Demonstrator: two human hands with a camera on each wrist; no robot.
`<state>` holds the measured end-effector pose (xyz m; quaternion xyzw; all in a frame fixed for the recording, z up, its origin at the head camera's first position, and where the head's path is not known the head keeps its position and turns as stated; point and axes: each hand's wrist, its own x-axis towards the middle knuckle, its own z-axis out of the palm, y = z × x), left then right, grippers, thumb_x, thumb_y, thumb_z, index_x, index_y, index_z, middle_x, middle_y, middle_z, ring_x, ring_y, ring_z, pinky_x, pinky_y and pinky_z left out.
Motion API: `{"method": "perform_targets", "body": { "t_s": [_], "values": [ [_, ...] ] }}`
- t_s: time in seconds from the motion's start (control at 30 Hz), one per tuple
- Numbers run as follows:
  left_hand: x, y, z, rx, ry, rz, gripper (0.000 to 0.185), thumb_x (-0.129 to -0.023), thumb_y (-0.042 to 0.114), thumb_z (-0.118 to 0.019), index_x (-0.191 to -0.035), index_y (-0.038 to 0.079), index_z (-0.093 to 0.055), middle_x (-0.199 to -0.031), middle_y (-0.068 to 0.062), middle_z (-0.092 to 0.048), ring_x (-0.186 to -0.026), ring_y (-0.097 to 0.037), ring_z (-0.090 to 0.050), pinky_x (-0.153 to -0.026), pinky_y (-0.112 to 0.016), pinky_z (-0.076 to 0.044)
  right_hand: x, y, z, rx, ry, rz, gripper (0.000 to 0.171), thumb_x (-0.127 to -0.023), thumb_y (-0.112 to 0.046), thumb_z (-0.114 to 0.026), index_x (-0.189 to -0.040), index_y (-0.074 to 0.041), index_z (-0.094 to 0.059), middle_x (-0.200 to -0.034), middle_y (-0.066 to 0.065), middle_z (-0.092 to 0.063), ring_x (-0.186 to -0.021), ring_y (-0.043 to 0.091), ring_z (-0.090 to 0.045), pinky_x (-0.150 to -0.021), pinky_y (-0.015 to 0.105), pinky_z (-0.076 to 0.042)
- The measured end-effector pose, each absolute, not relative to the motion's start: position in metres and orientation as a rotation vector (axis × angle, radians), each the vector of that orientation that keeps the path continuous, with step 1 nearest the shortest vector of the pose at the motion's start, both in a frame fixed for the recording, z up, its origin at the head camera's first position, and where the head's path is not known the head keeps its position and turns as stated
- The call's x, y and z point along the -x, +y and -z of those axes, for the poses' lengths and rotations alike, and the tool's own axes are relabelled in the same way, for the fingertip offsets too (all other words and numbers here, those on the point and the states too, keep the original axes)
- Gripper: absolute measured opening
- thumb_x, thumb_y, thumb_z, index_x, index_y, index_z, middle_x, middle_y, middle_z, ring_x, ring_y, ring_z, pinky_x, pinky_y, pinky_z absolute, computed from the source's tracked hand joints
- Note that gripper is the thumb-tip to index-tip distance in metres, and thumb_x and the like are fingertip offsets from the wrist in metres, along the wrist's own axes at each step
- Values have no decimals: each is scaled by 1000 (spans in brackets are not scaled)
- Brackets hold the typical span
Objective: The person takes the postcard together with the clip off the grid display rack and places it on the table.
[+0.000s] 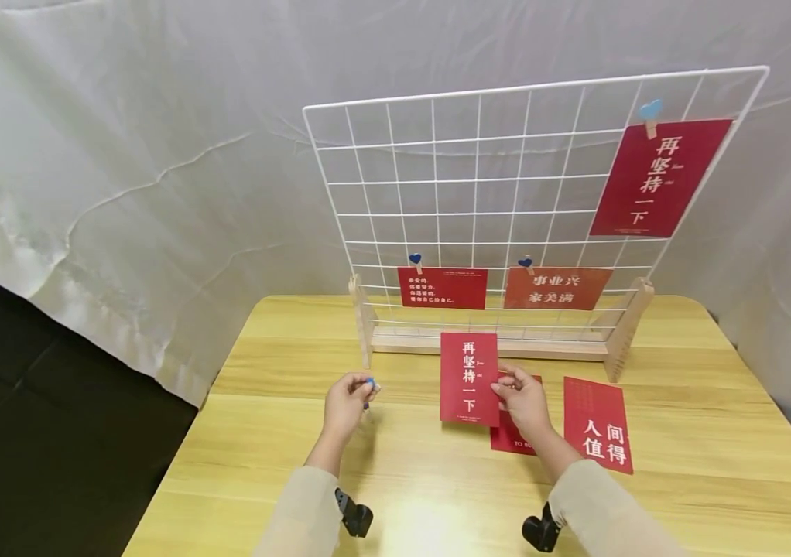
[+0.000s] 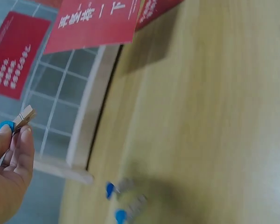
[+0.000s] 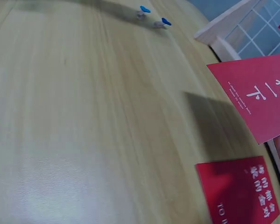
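Three red cards already hung from the white wire grid (image 1: pixel 479 193): one at the upper right (image 1: pixel 660 178) and two side by side on a low row (image 1: pixel 442 287) (image 1: pixel 557 288), each clipped by a small blue-headed wooden peg. The right hand (image 1: pixel 524 401) pinched a fourth red card (image 1: pixel 469 378) by its right edge, holding it upright just in front of the grid's wooden base and above the table (image 1: pixel 681 495). The left hand (image 1: pixel 347 402) had its fingers closed on a peg (image 2: pixel 19 120), raised near the card's left side but apart from it. By my reading, the job stood about half done: this card had not yet been pegged, and two more cards lay on the table, one partly under the right hand (image 1: pixel 507 437) and one just to its right (image 1: pixel 597 425). Two spare pegs (image 2: pixel 123 200) lay on the wood.
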<state>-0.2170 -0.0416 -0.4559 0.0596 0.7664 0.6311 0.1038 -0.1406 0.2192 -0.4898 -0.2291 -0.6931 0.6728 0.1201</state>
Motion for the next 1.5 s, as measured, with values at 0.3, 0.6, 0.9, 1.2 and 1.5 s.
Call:
{"method": "perform_targets", "body": {
  "t_s": [0.3, 0.6, 0.9, 1.2, 1.5],
  "values": [
    [203, -72, 477, -39, 2194, -1916, 22, -85, -5, -46, -104, -17, -47, -93, -25, -55, -81, -22, -58, -76, -32, -47, 136, 214, 504, 728, -2063, -1960, 37, -80, 3, -57, -116, -1, -51, -76, 5, -52, -59, 10, -51, -48, 21, -46],
    [190, -90, 493, 82, 2190, -1935, 20, -85, -6, -46, -101, -17, -45, -90, -26, -55, -81, -27, -58, -73, -33, -48, 138, 210, 518, 772, -2095, -1984, 36, -82, 4, -54, -117, -1, -50, -77, 6, -52, -62, 13, -52, -50, 23, -47],
    [181, -104, 511, 113, 2154, -1926, 20, -82, -9, -47, -98, -21, -43, -84, -23, -57, -75, -24, -59, -68, -29, -50, 139, 207, 526, 776, -2126, -1967, 37, -81, 5, -53, -118, 2, -47, -76, 6, -54, -64, 13, -54, -51, 28, -49],
    [179, -107, 521, 187, 2113, -1941, 22, -83, -8, -47, -100, -20, -43, -85, -19, -58, -74, -17, -59, -67, -26, -49, 142, 205, 533, 819, -2175, -1898, 35, -80, 5, -53, -115, 3, -49, -79, 9, -56, -63, 13, -53, -50, 27, -48],
    [177, -109, 526, 245, 2093, -1968, 18, -82, -9, -48, -96, -19, -44, -82, -17, -60, -71, -15, -59, -64, -23, -49, 141, 203, 536, 856, -2204, -1840, 32, -79, 6, -53, -111, 6, -51, -74, 10, -54, -59, 14, -50, -44, 23, -44]
  ]
}}
